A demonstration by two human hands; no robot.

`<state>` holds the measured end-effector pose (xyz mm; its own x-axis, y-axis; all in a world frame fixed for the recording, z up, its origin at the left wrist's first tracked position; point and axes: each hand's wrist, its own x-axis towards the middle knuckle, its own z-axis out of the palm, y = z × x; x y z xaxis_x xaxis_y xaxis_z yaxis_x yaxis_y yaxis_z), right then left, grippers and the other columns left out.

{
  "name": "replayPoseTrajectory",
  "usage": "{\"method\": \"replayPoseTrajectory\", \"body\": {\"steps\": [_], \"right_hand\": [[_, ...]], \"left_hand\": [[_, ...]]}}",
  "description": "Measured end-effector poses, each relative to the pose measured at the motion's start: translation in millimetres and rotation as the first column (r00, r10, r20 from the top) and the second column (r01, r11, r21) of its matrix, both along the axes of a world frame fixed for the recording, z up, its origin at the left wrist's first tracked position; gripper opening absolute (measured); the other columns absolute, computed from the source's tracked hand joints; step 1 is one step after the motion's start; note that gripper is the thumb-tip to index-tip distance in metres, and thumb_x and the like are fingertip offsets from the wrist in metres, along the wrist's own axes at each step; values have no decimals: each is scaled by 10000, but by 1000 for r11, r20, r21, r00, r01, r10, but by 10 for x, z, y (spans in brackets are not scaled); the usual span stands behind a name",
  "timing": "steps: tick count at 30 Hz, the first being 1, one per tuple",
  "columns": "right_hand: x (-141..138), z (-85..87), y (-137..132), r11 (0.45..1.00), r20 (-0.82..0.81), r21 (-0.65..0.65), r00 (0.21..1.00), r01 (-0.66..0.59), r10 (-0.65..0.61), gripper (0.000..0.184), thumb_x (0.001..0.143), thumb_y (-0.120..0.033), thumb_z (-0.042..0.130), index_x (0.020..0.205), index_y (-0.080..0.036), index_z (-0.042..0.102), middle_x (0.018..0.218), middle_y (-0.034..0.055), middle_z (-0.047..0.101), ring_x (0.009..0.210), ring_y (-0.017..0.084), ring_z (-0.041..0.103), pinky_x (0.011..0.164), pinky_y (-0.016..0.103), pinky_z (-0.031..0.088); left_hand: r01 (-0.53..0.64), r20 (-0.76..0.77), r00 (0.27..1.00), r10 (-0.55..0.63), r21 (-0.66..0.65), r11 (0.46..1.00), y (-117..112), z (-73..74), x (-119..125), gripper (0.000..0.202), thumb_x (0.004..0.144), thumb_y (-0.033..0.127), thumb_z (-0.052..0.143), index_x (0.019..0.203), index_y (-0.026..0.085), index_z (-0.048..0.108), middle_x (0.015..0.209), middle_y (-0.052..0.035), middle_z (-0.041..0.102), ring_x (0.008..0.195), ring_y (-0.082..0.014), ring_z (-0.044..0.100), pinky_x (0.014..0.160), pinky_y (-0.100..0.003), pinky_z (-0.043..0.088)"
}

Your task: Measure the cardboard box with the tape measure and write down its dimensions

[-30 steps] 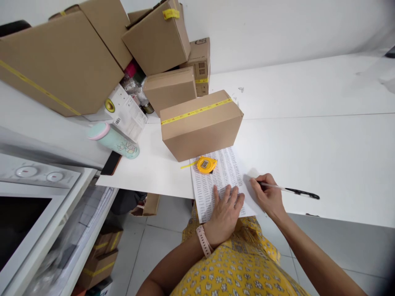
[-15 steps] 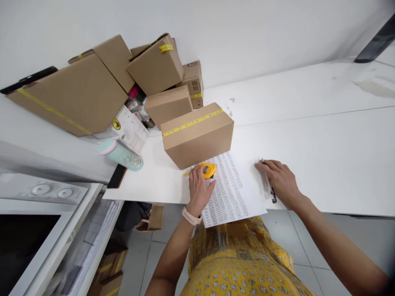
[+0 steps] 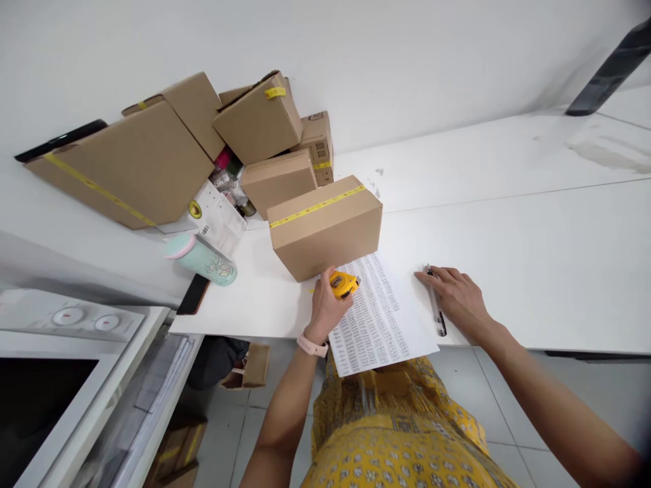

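Observation:
My left hand (image 3: 329,306) is closed around a yellow tape measure (image 3: 344,283), thumb on the near side and fingers on the far side. The tape measure sits over the top left part of a printed sheet (image 3: 376,318) with columns of small text. Right behind it stands a closed cardboard box (image 3: 325,230) with yellow tape along its top. To the right of the sheet, my right hand (image 3: 458,295) has its fingers across a clear pen (image 3: 435,301) with a black end, gripping it low at the tabletop.
Several more cardboard boxes (image 3: 259,122) are stacked at the back left against the wall. A mint green bottle (image 3: 203,261) lies near a white package (image 3: 218,220) and a dark flat object (image 3: 193,293). The white table (image 3: 523,271) stretches right. A white appliance (image 3: 66,318) stands at lower left.
My left hand has closed more firmly round the tape measure and turned it slightly. My right hand and the pen have shifted a little to the left.

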<state>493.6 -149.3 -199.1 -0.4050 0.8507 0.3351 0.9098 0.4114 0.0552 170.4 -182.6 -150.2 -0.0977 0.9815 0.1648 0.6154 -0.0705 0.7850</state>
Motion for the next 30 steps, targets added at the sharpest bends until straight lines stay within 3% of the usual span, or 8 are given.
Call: {"method": "replayPoseTrajectory", "body": {"steps": [6,9,10,14,17,20,26,30], "right_hand": [[-163,220,-57,1000,-211,1,977,29,-28,528,886,-29,445,1301,-231,702,1264,128,721,1106,322,643,868,469,527],[-453,589,-166,985,-590,-169,804,-33,-74,381,984,-225,453,1248,-253,727,1155,113,755,1032,302,673,842,447,549],[-565,725,-213,950,-710,-276,697,-147,-98,358,1009,-331,457,1219,-260,739,1128,105,761,997,289,687,823,433,561],[-942,1106,-405,603,-871,-484,413,-634,-265,521,992,-628,442,1132,-250,772,1017,86,770,954,262,697,865,443,573],[-1076,1147,-497,517,-870,-487,339,-704,-357,553,957,-681,477,1056,-230,782,952,84,751,914,243,681,854,424,567],[-1119,1102,-540,524,-863,-496,324,-693,-388,525,945,-678,506,1000,-228,769,892,71,714,863,222,657,803,391,560],[-1109,1149,-757,726,-908,-416,297,-547,-296,425,956,-608,533,1096,-247,707,929,71,673,759,196,613,694,369,540],[-1119,1205,-974,793,-916,-348,362,-500,-173,275,891,-486,696,1068,-277,677,953,66,659,800,216,601,678,364,511]], "left_hand": [[277,296,914,-278,48,960,-367,388,-77,745,766,192,735,1424,235,389,1476,-146,521,1348,-268,544,1129,-443,454],[406,341,851,-399,54,912,-516,604,-45,747,783,205,738,1442,242,388,1515,-149,481,1369,-274,525,1133,-441,457],[438,356,831,-428,56,897,-552,659,-28,761,785,212,746,1451,247,379,1514,-147,483,1376,-277,516,1142,-447,450],[491,397,788,-470,54,869,-643,770,3,823,779,243,772,1480,260,341,1506,-142,490,1358,-287,526,1149,-465,447],[508,446,762,-469,35,860,-682,766,-37,853,773,279,789,1496,272,336,1555,-147,424,1281,-281,574,1091,-444,497],[510,502,732,-461,45,859,-706,726,-92,895,766,322,811,1513,282,320,1579,-151,383,1264,-276,575,1075,-434,506],[425,541,762,-355,-5,905,-728,660,-83,987,775,330,818,1569,305,233,1610,-162,362,1377,-296,499,1145,-482,435],[461,643,701,-307,-80,884,-754,621,-19,973,770,388,830,1567,271,285,1530,-177,495,1365,-321,535,1151,-511,426]]}}
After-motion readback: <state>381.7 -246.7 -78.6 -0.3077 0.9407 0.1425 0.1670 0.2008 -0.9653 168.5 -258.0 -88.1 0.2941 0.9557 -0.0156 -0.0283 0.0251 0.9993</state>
